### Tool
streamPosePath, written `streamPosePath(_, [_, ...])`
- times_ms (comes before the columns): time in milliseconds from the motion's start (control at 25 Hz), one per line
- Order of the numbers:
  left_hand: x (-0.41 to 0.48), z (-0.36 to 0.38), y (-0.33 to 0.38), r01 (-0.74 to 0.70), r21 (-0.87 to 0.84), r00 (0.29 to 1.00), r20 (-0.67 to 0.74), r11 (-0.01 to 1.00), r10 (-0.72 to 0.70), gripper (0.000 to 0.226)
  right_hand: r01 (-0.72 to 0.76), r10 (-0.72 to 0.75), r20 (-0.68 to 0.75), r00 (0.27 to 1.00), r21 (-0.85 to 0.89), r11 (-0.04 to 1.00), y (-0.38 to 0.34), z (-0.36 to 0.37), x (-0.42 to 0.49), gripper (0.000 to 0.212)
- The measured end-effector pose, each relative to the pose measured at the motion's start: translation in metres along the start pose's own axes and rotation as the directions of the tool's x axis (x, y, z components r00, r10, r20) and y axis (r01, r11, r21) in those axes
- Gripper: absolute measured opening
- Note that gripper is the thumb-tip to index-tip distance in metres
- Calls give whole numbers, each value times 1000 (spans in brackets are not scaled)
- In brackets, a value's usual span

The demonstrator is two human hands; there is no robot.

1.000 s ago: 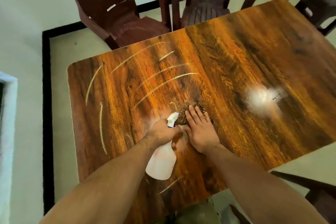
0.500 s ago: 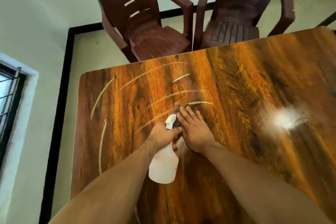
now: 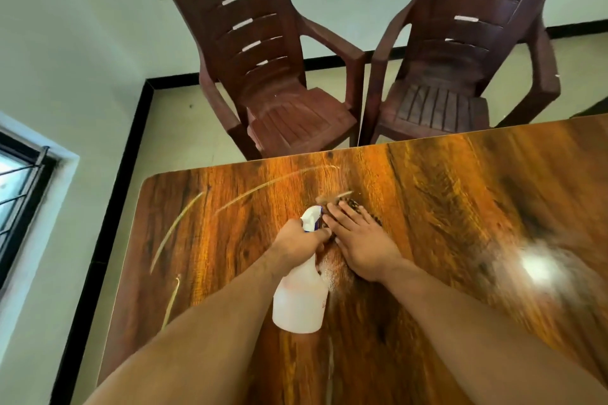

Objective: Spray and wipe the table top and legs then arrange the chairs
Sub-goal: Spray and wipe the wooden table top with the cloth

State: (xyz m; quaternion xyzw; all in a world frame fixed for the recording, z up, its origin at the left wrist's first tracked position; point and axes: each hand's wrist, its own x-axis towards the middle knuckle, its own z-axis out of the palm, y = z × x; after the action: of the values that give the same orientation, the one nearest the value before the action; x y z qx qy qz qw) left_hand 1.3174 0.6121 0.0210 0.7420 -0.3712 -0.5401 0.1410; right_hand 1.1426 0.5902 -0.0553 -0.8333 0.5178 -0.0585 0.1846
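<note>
The glossy wood-grain table top (image 3: 460,214) fills the lower right of the head view. My left hand (image 3: 297,238) grips the neck of a white spray bottle (image 3: 301,301), whose nozzle points away from me over the table. Beside it, my right hand (image 3: 360,240) lies flat with straight fingers and presses a dark patterned cloth (image 3: 353,204) onto the wood; only the cloth's far edge shows past the fingertips. Pale curved streaks (image 3: 177,227) mark the table's left part. Two dark brown plastic armchairs stand beyond the far edge, one on the left (image 3: 279,108) and one on the right (image 3: 460,76).
White walls with a black skirting line (image 3: 131,154) meet the pale floor behind the table. A barred window (image 3: 19,181) sits low on the left wall. A bright light reflection (image 3: 539,268) glares on the table at right.
Both hands and the cloth slid farther across the table toward the chairs. My view tilted up, so both chairs now show in full and the near table edge left the frame.
</note>
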Motion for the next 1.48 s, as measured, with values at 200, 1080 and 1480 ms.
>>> streamPosePath(200, [25,-13,22,-2,13,1000,-10,1000,2,34,-174,173,-101,980,7,985,10,-6,43,56])
streamPosePath(1080, [55,-67,0,-42,184,994,-88,982,59,29,138,-141,127,982,27,990,-9,-12,122,52])
streamPosePath(1480, [-15,-54,-32,-146,309,989,65,940,132,27,-388,407,-97,908,172,906,-4,-16,61,52])
